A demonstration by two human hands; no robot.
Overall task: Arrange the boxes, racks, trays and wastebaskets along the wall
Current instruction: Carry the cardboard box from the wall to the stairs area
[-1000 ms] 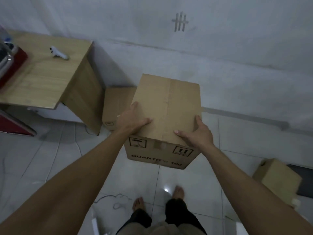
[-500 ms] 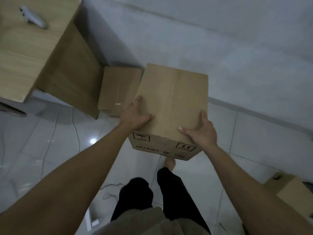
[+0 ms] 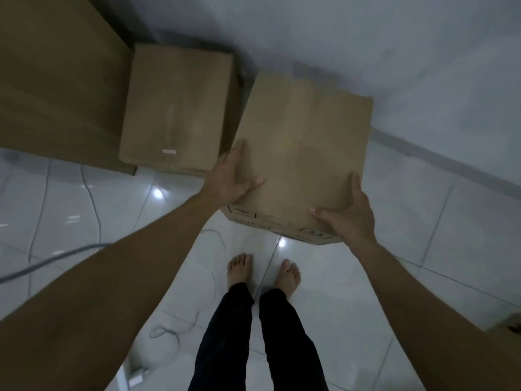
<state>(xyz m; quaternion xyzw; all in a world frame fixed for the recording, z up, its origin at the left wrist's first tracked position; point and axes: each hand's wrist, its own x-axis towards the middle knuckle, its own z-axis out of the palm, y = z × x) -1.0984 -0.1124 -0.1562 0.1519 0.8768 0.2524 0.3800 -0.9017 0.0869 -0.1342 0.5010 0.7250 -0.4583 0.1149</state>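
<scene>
A person holds a cardboard box [image 3: 301, 153] with both hands above the white tiled floor [image 3: 423, 227], close to the wall [image 3: 366, 46] at the far side. The left hand [image 3: 231, 176] clasps the box's near left edge, thumb lying across the top face and fingers wrapped down the left side. The right hand [image 3: 349, 215] clasps the near right corner, thumb on the top face and fingers reaching up along the right edge. The box is tilted, its far end towards the wall and its near face, with dark printed handling marks, turned towards the person; whether its underside touches the floor cannot be told.

Just to the left stands a second cardboard box [image 3: 174, 108], closed, with a small pale label near its near edge. The two boxes are just beside each other, with a narrow dark gap between them at the far end. The second box sits against the wall and against the brown side panel of a wooden surface [image 3: 56, 80] at the far left.

Near the bottom, the person's bare feet [image 3: 239, 266] stand on the tiles below dark trousers [image 3: 253, 342]. A thin grey cable [image 3: 93, 204] trails across the floor on the left, and a small white plug-like item [image 3: 135, 379] lies near the bottom edge. The corner of another brown object [image 3: 507, 324] shows at the right edge.
</scene>
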